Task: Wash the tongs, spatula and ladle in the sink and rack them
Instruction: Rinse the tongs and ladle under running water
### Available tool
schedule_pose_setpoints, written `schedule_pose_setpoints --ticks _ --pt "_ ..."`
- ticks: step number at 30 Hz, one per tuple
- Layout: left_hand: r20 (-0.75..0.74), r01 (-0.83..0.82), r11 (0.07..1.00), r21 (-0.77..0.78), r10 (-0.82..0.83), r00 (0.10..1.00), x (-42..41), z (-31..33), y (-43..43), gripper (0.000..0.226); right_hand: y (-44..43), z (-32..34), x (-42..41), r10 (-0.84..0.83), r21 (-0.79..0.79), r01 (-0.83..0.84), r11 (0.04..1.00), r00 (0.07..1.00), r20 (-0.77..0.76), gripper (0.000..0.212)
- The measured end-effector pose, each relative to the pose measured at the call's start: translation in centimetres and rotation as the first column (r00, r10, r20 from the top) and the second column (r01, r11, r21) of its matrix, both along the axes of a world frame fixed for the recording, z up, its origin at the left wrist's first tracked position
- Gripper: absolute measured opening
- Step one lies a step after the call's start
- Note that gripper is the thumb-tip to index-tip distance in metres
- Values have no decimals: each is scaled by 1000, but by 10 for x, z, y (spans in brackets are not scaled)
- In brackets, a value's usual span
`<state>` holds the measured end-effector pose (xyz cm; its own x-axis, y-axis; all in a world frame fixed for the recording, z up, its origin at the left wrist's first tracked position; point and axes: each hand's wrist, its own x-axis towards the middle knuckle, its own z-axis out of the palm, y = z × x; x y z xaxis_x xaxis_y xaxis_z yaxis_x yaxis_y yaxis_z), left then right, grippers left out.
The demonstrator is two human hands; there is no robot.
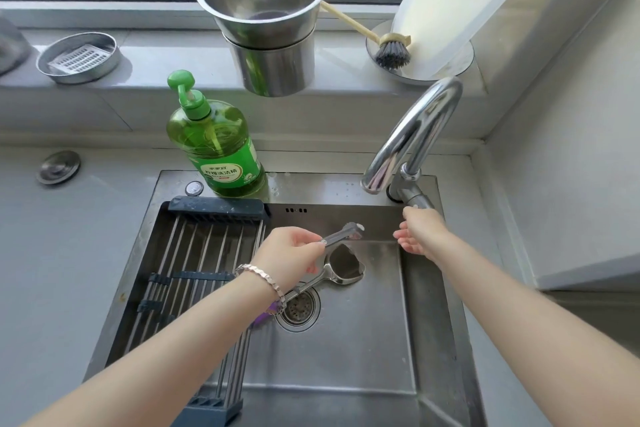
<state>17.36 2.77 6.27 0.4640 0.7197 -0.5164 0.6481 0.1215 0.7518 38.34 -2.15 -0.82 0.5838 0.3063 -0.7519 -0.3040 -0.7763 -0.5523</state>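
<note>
My left hand [289, 253] holds metal tongs [341, 233] by the handle end, with the tips pointing right over the sink [346, 350]. A steel ladle [344, 267] lies on the sink floor below the tongs, its handle running toward the drain [298, 308]. A purple piece [266, 314], perhaps the spatula, shows under my left wrist and is mostly hidden. My right hand [420, 232] reaches up against the end of the faucet lever [417, 200], with its fingers loose and apart. No water comes from the faucet spout [375, 180]. A roll-up drying rack [194, 270] covers the sink's left part.
A green dish soap bottle [214, 146] stands on the sink's back rim. On the window ledge are stacked steel pots [266, 21], a soap dish [79, 57], a dish brush [391, 50] and a white board [460, 0]. A wall rises on the right.
</note>
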Motion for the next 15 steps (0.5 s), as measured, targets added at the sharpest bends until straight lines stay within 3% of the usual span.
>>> schedule_pose_setpoints --ticks 6,15 --pt "122 -36 997 -70 44 992 2 4 -2 21 -5 0 -1 -75 -1 75 997 997 4 24" --pt "231 -44 996 -79 61 971 -6 10 -6 14 -13 1 -5 -54 0 54 999 997 58 26"
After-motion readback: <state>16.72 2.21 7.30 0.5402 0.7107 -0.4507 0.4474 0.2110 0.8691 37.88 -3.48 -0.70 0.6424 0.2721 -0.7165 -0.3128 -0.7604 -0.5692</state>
